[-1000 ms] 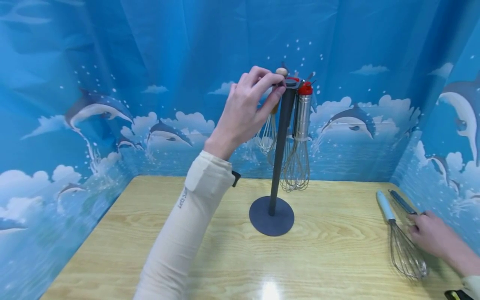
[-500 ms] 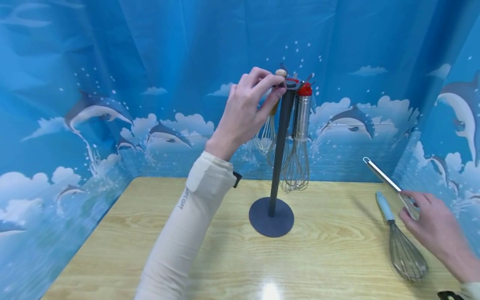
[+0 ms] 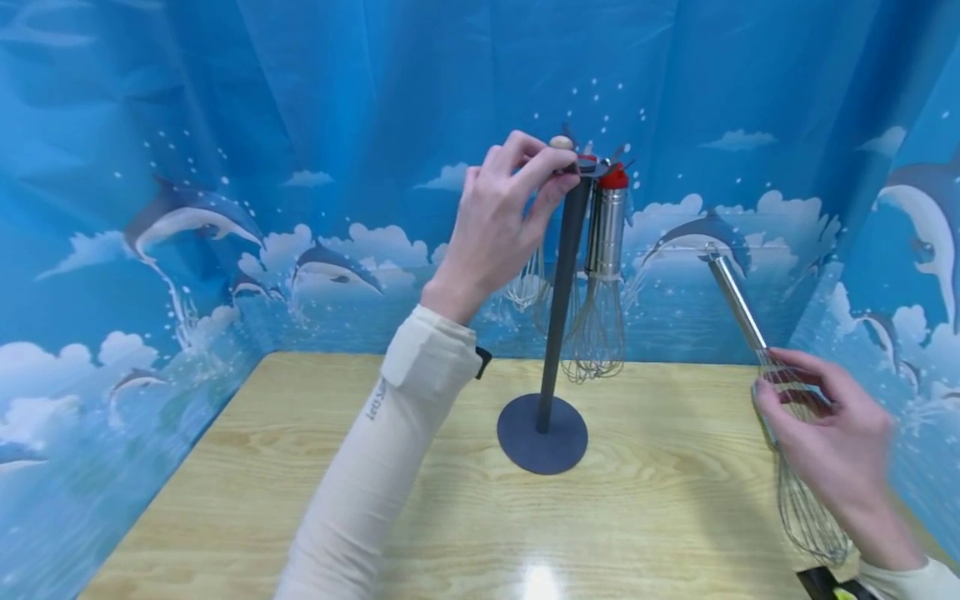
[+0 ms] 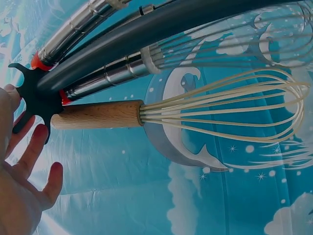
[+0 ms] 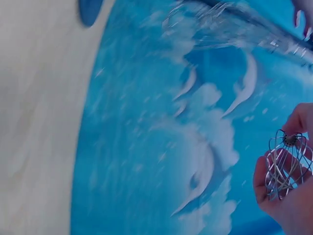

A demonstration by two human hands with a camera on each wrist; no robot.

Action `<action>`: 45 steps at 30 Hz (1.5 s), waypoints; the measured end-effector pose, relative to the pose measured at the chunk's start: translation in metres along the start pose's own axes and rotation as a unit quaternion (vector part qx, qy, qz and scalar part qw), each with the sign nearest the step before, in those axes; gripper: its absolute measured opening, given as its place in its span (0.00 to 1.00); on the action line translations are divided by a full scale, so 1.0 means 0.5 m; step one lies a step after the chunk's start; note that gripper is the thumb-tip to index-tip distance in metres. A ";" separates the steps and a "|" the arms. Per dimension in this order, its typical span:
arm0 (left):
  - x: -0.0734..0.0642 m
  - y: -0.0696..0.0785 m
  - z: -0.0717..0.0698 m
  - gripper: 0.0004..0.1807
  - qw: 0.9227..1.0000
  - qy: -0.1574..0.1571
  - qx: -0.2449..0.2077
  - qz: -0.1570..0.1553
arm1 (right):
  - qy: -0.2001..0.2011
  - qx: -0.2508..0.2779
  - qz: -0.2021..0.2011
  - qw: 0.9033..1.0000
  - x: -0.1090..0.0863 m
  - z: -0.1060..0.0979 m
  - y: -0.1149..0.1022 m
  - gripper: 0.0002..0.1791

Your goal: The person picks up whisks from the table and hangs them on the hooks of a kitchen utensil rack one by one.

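Note:
At the centre stands a dark whisk rack [image 3: 556, 333] with a round base and a hooked top. My left hand [image 3: 491, 221] pinches the edge of that top between thumb and fingers. Whisks with steel handles and red ends [image 3: 606, 233] hang from the hooks, along with a wooden-handled whisk [image 4: 98, 115] close to my left fingers. My right hand [image 3: 843, 446] holds a steel-handled whisk [image 3: 738, 302] by its wires, the handle pointing up and left. A light-blue-handled whisk [image 3: 808, 517] lies on the table beneath, its handle mostly hidden by my right hand.
The wooden table [image 3: 660, 517] ends at a blue dolphin-printed curtain [image 3: 420, 83] at the back and sides. The rack's round base [image 3: 542, 446] sits mid-table.
My right hand has picked the steel whisk up off the table, lifting it leftward with its handle tilting upward. My left hand stays at the rack's top.

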State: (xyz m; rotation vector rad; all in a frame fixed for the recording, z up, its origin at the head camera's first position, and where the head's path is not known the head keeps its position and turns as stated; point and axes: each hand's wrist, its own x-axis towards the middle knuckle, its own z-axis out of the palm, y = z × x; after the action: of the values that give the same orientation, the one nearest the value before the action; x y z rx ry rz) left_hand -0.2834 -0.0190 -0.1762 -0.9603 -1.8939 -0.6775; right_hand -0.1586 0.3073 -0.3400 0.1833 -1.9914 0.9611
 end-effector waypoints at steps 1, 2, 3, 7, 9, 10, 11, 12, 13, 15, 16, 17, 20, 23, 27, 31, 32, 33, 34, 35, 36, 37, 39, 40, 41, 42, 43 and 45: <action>0.000 0.001 0.001 0.16 1.000 -0.002 0.004 -0.002 | 0.002 0.021 -0.005 1.000 0.002 0.005 -0.011 0.25; -0.001 0.002 0.001 0.16 1.000 -0.003 0.008 -0.005 | 0.006 0.041 -0.007 0.999 0.003 0.010 -0.022 0.25; -0.001 0.003 0.002 0.16 1.000 -0.004 0.010 -0.007 | 0.011 0.065 -0.015 0.998 0.005 0.015 -0.032 0.25; -0.002 0.006 0.005 0.17 1.000 0.000 0.020 -0.012 | 0.024 0.131 -0.055 0.990 0.016 0.036 -0.074 0.24; -0.001 0.007 0.007 0.17 1.000 0.004 0.025 -0.015 | 0.035 0.151 -0.073 0.985 0.020 0.046 -0.094 0.22; -0.001 0.008 0.008 0.17 0.999 0.005 0.028 -0.017 | 0.039 0.160 -0.079 0.983 0.022 0.051 -0.104 0.21; -0.001 0.009 0.008 0.18 0.999 0.006 0.032 -0.019 | 0.042 0.170 -0.084 0.981 0.024 0.055 -0.113 0.21; -0.001 0.010 0.009 0.18 0.999 0.008 0.035 -0.021 | 0.045 0.175 -0.089 0.979 0.026 0.059 -0.122 0.20; -0.002 0.011 0.009 0.18 0.999 0.009 0.040 -0.023 | 0.047 0.182 -0.092 0.978 0.028 0.063 -0.129 0.20; -0.003 0.014 0.011 0.18 0.999 0.014 0.046 -0.024 | 0.052 0.192 -0.097 0.975 0.032 0.069 -0.143 0.20; -0.004 0.015 0.012 0.18 0.998 0.017 0.048 -0.024 | 0.054 0.196 -0.098 0.974 0.034 0.073 -0.149 0.19; -0.004 0.016 0.013 0.18 0.998 0.020 0.052 -0.024 | 0.055 0.198 -0.100 0.973 0.036 0.076 -0.155 0.19; -0.005 0.019 0.016 0.17 0.997 0.031 0.058 -0.026 | 0.055 0.207 -0.105 0.971 0.044 0.085 -0.170 0.20; -0.004 0.023 0.020 0.18 0.997 0.033 0.065 -0.033 | 0.053 0.212 -0.107 0.970 0.053 0.095 -0.180 0.20; -0.005 0.026 0.024 0.19 0.996 0.032 0.069 -0.041 | 0.046 0.211 -0.111 0.970 0.064 0.110 -0.185 0.20; -0.005 0.028 0.027 0.19 0.996 0.039 0.074 -0.041 | 0.033 0.200 -0.107 0.973 0.072 0.123 -0.181 0.20; -0.005 0.028 0.028 0.18 0.995 0.043 0.075 -0.040 | 0.031 0.196 -0.104 0.975 0.073 0.125 -0.179 0.20; -0.005 0.029 0.029 0.17 0.995 0.047 0.076 -0.038 | 0.030 0.192 -0.101 0.976 0.074 0.127 -0.178 0.20; -0.004 0.030 0.030 0.17 0.995 0.050 0.078 -0.037 | 0.029 0.190 -0.098 0.976 0.074 0.129 -0.176 0.20; -0.004 0.030 0.031 0.17 0.995 0.052 0.081 -0.036 | 0.028 0.188 -0.095 0.977 0.075 0.131 -0.175 0.21; -0.003 0.031 0.032 0.17 0.995 0.051 0.082 -0.038 | 0.027 0.186 -0.091 0.978 0.075 0.132 -0.175 0.21; -0.003 0.032 0.032 0.17 0.994 0.050 0.084 -0.039 | 0.025 0.187 -0.088 0.978 0.076 0.134 -0.174 0.21; -0.002 0.033 0.034 0.18 0.994 0.050 0.088 -0.039 | 0.019 0.186 -0.082 0.979 0.074 0.137 -0.174 0.22; -0.003 0.033 0.035 0.17 0.994 0.052 0.090 -0.039 | 0.015 0.185 -0.078 0.979 0.073 0.139 -0.174 0.22; -0.003 0.033 0.036 0.17 0.993 0.054 0.093 -0.038 | 0.010 0.181 -0.075 0.981 0.072 0.141 -0.173 0.23; -0.003 0.034 0.037 0.17 0.993 0.057 0.095 -0.037 | 0.006 0.177 -0.071 0.982 0.070 0.143 -0.172 0.23; -0.003 0.034 0.037 0.17 0.993 0.062 0.097 -0.034 | 0.002 0.174 -0.070 0.982 0.068 0.145 -0.172 0.24; -0.004 0.033 0.038 0.16 0.992 0.072 0.102 -0.029 | -0.005 0.168 -0.067 0.983 0.065 0.149 -0.172 0.24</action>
State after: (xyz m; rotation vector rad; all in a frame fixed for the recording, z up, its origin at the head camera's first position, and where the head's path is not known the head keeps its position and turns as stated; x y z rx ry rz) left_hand -0.2776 0.0039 -0.1857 -0.7102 -1.8290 -0.5593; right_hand -0.1869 0.2040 -0.2895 0.5030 -1.7878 1.2048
